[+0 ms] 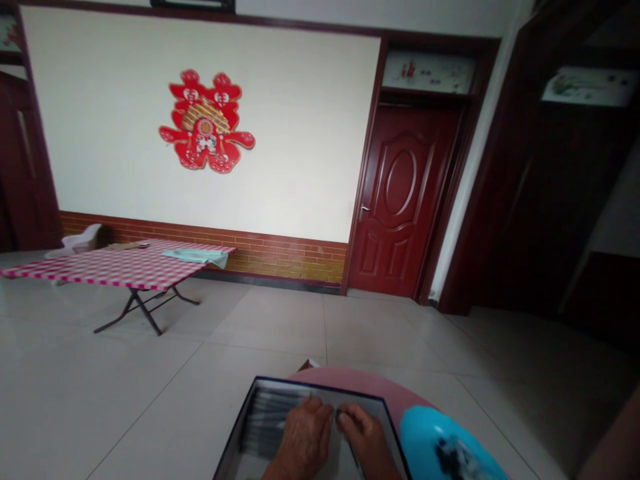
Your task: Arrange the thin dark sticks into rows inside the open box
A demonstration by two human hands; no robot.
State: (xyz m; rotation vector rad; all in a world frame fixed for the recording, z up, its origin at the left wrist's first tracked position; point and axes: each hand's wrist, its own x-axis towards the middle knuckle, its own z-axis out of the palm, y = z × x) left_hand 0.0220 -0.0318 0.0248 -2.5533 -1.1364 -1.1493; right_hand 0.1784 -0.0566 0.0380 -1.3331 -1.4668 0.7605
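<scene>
My left hand [306, 433] is closed with its fingers pressed together, over a shallow box with a dark blue rim [320, 383]. What it grips, if anything, is hidden. Close beside it, my right hand [367, 437] pinches a small dark piece [340, 415] between thumb and finger; its exact kind is too blurred to tell. A thin, light-and-dark stick [356, 460] shows below that hand, partly covered by it. Several slim dark sticks [270, 417] lie side by side in the left part of the box.
The box rests on a pink round tabletop [350, 378]. At its right is a bright blue basin [425, 433] holding small black and clear pieces [457, 459]. Farther off stands a folding table with a checked cover [115, 267], and a red door [400, 200] is behind.
</scene>
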